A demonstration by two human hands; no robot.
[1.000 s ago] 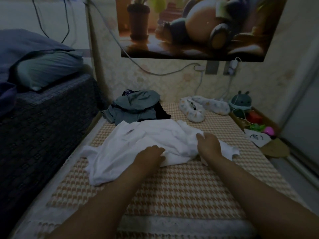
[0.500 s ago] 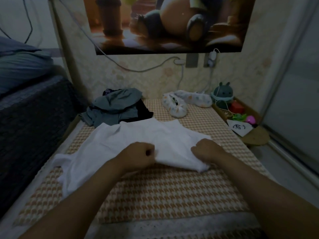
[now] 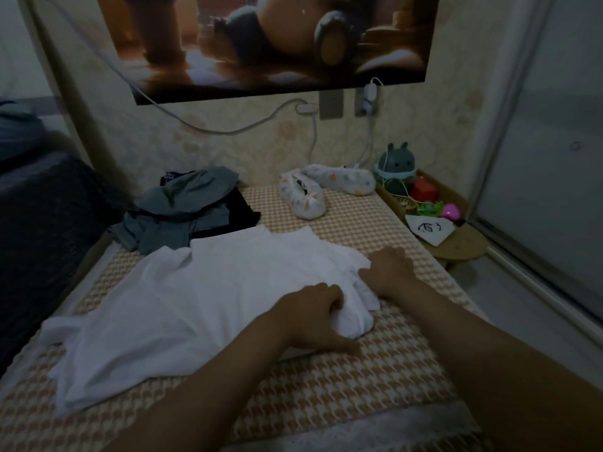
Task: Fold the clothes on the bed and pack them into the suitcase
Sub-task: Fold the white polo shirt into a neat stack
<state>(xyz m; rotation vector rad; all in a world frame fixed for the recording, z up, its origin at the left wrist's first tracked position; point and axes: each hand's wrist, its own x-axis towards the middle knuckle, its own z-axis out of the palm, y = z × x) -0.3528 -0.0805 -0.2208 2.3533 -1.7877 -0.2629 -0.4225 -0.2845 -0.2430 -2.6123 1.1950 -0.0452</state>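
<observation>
Shirt (image 3: 202, 288) now spread flatter on bed (image 3: 342, 402), right-edge bunch gripped by left hand (image 3: 310, 318) fingers (image 3: 331, 293), right hand (image 3: 390, 269) grip cannot be told, folding barely started.

Bed (image 3: 342, 380) – white tee (image 3: 202, 288), grey clothes (image 3: 186, 210), slippers (image 3: 306, 197)

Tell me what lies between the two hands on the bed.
A bunched fold of the white shirt fills the gap between the left hand and right hand, seen in the head view.
</observation>
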